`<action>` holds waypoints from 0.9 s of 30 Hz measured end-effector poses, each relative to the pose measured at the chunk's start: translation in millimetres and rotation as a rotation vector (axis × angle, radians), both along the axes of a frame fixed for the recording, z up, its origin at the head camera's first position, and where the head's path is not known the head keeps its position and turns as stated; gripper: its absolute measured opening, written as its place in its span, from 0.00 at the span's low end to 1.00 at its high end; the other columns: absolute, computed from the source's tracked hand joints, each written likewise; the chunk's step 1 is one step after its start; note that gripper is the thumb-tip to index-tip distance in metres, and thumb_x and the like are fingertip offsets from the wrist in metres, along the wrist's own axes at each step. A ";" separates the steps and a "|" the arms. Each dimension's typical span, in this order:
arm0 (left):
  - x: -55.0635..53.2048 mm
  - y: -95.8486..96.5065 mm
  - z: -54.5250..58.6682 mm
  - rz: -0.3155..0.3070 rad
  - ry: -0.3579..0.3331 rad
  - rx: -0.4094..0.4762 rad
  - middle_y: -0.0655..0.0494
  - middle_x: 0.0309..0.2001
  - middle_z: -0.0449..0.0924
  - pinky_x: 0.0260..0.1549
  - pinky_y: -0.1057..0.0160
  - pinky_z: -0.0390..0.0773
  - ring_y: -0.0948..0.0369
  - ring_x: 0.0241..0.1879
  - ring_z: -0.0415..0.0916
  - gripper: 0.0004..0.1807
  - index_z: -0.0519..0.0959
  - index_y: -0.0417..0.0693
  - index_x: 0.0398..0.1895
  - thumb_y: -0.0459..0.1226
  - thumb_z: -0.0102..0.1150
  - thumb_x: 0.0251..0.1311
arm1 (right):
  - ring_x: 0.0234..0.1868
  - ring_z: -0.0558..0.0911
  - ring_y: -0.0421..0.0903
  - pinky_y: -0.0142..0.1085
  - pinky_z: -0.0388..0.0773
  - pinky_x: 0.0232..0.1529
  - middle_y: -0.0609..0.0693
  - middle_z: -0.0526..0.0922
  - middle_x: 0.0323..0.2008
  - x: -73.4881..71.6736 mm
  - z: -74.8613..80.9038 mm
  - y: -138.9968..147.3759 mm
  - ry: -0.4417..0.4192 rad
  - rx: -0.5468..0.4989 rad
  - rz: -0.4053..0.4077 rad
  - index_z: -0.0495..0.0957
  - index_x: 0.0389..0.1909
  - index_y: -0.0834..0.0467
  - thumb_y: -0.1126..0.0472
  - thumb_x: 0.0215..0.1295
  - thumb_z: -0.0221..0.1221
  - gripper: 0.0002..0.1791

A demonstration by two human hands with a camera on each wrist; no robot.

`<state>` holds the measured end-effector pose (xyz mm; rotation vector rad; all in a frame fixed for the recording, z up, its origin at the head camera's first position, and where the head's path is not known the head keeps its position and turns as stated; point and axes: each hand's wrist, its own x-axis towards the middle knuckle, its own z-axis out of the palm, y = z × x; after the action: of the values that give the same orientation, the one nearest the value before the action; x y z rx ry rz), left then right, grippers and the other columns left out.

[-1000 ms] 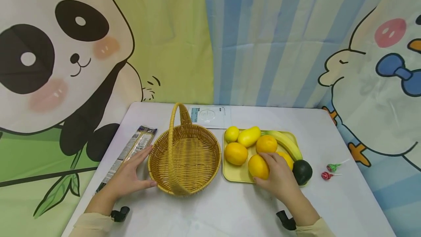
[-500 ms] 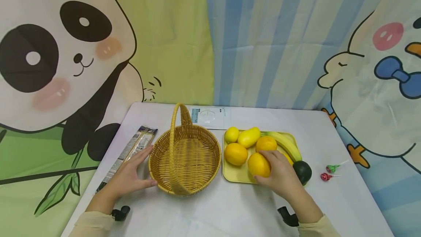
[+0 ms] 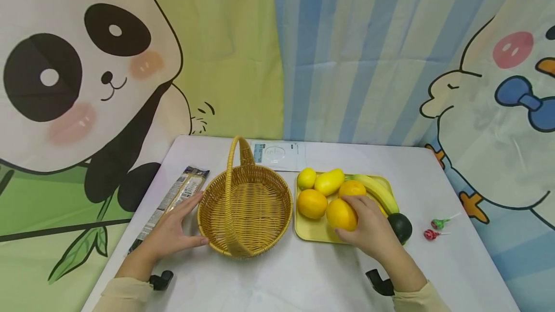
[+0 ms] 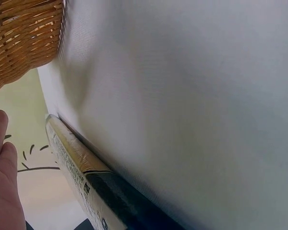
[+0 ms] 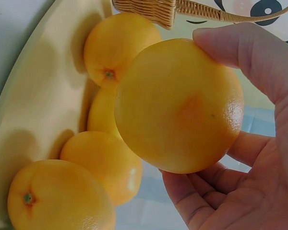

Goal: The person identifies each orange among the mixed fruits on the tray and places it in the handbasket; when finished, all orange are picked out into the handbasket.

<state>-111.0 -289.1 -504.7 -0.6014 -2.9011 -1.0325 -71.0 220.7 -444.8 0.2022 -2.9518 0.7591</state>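
Observation:
My right hand (image 3: 368,229) grips an orange (image 3: 341,214), thumb on one side and fingers on the other. In the right wrist view this orange (image 5: 178,106) is held over the yellow tray (image 3: 318,235) and overlaps other fruit. My left hand (image 3: 172,234) lies at the left side of a round wicker basket (image 3: 256,206) with a tall handle. Its fingers are straight, with the fingertips and thumb right at the basket's rim. Part of that hand (image 4: 2,177) shows below the basket wall (image 4: 24,36) in the left wrist view.
Also on the tray are an orange (image 3: 311,203), another orange (image 3: 352,188), a lemon (image 3: 307,178), a yellow mango-shaped fruit (image 3: 329,181), a banana (image 3: 378,190) and a dark green fruit (image 3: 401,227). A long packet (image 3: 173,201) lies left, a card (image 3: 277,155) behind, lollipops (image 3: 435,230) right.
My right hand has raised the orange slightly from the tray, covering more of the fruit behind it. The left hand and the basket keep their places; the view has shifted slightly.

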 end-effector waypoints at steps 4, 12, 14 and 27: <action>0.6 -0.4 -1.2 0.006 0.001 -0.007 0.48 0.82 0.60 0.70 0.24 0.63 0.35 0.78 0.59 0.69 0.59 0.56 0.83 0.63 0.84 0.36 | 0.63 0.77 0.58 0.61 0.78 0.66 0.57 0.80 0.62 -0.9 1.8 -1.3 -0.007 0.000 0.005 0.76 0.68 0.58 0.51 0.48 0.81 0.45; 1.9 0.6 -0.4 0.009 0.007 -0.025 0.48 0.82 0.60 0.69 0.25 0.64 0.36 0.78 0.60 0.68 0.59 0.55 0.83 0.64 0.83 0.38 | 0.63 0.78 0.58 0.60 0.79 0.64 0.58 0.80 0.62 -3.7 3.2 -3.9 0.020 -0.001 0.021 0.77 0.67 0.59 0.52 0.46 0.81 0.45; 2.6 1.4 0.9 0.009 0.010 -0.020 0.49 0.82 0.60 0.70 0.25 0.64 0.36 0.78 0.60 0.68 0.59 0.54 0.83 0.63 0.83 0.37 | 0.62 0.78 0.58 0.60 0.80 0.64 0.58 0.80 0.61 -4.9 3.8 -4.7 0.031 0.001 0.028 0.77 0.66 0.59 0.52 0.46 0.81 0.44; 3.2 2.6 -0.9 0.009 0.029 -0.018 0.45 0.81 0.61 0.69 0.24 0.64 0.35 0.77 0.60 0.67 0.59 0.52 0.83 0.60 0.84 0.39 | 0.61 0.79 0.59 0.60 0.79 0.64 0.58 0.80 0.62 -12.7 11.3 -12.8 0.025 0.004 0.045 0.76 0.68 0.59 0.51 0.48 0.80 0.44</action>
<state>-107.8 -286.5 -505.6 -0.5982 -2.8891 -0.9890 -83.7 207.8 -433.6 0.2779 -2.9343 0.7510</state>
